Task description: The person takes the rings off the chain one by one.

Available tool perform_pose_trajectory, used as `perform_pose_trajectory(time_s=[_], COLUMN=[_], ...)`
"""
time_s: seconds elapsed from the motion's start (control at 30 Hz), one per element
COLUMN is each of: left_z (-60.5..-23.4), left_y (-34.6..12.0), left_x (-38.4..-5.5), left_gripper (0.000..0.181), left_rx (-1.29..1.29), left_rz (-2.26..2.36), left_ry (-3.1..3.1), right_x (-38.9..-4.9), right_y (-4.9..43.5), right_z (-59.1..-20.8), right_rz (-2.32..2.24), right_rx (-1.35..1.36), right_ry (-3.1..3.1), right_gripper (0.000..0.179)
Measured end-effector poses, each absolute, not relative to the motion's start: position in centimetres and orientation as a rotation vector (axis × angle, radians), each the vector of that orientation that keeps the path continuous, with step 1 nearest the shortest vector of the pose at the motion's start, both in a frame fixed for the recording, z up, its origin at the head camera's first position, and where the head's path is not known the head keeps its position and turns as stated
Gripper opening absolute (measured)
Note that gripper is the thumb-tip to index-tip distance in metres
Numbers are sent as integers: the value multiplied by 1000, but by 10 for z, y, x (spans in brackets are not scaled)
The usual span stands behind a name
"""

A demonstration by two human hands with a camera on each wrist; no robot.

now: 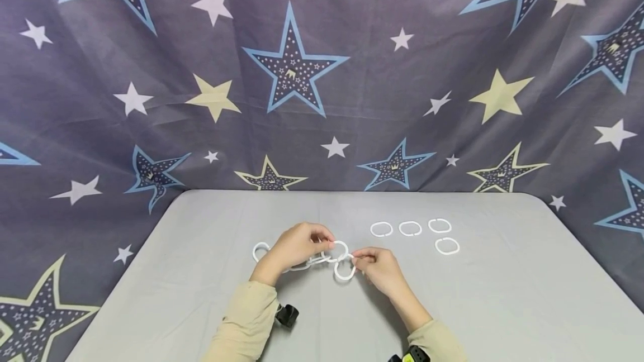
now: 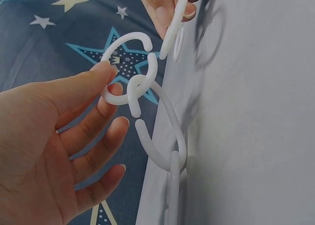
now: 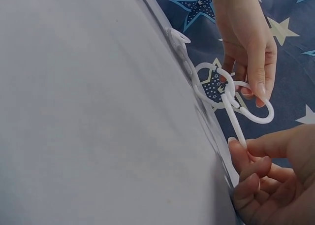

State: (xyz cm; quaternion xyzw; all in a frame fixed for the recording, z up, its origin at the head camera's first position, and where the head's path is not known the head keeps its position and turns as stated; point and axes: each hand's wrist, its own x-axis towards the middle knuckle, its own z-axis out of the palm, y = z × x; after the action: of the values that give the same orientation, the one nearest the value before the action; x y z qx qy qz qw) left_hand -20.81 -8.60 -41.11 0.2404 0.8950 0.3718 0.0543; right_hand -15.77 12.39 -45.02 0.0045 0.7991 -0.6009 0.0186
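Note:
My left hand (image 1: 299, 244) pinches a white plastic C-shaped link (image 2: 114, 44) between thumb and forefinger, its other fingers loosely spread. That link hooks through another white link (image 2: 178, 126), part of a chain hanging down to the table. In the head view the chain (image 1: 302, 267) passes behind the left hand, with an end link (image 1: 254, 253) left of the wrist. My right hand (image 1: 379, 272) pinches a separate-looking white link (image 1: 344, 279) close beside the left hand's link. Whether those two are hooked together, I cannot tell.
Several loose white links, among them one link (image 1: 381, 222) and another link (image 1: 447, 253), lie on the grey table (image 1: 503, 306) at the back right. Behind the table hangs a dark curtain (image 1: 362, 99) with stars. A black device (image 1: 287, 315) is on the left wrist.

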Motion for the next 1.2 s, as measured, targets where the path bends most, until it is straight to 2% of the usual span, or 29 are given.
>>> perform_pose_trajectory(time_s=[0.43,1.2], left_z=[-410,-410], left_y=[-87,-89], left_x=[-209,-209], left_gripper=[6,5], left_rx=[721,720], left_rz=[1126,1132], left_ry=[2717,2718], right_x=[-164,-175], right_y=[139,202], right_z=[-445,-423], right_rz=[-1826,-1697], right_rx=[41,225], right_ry=[2567,2663], right_gripper=[15,21])
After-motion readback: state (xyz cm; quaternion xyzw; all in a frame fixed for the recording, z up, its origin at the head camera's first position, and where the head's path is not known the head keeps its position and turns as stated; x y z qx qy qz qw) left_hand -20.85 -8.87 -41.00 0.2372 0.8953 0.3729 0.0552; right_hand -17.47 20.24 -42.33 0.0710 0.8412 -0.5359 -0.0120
